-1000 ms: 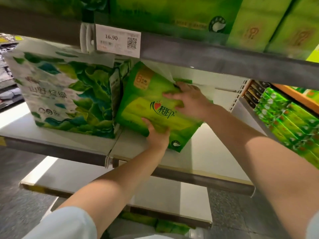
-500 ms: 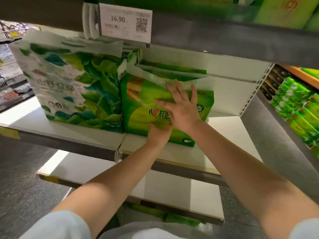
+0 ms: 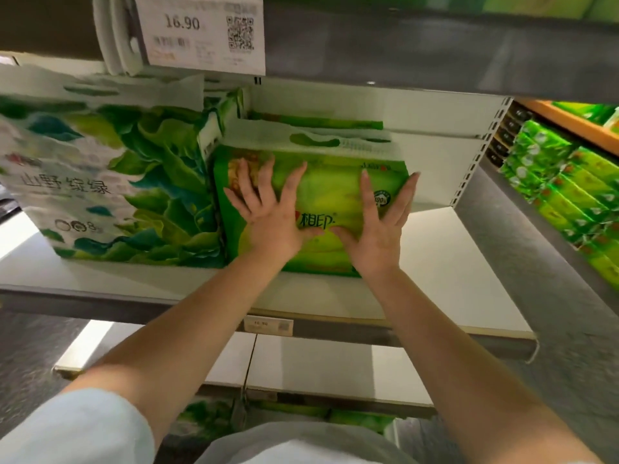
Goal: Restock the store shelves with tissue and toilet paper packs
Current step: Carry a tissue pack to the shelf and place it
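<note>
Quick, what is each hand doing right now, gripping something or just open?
Left hand: open, fingers spread flat against the green tissue pack.
Right hand: open, fingers straight, pressing the same pack.

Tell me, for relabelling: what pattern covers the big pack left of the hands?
Head view: large tissue pack has green-teal leaf pattern on white.

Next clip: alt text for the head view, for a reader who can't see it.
Both hands, left hand and right hand, press open-fingered against the front of a green tissue pack standing on a white shelf, beside a larger leaf-printed pack. A 16.90 price tag hangs overhead.
</note>
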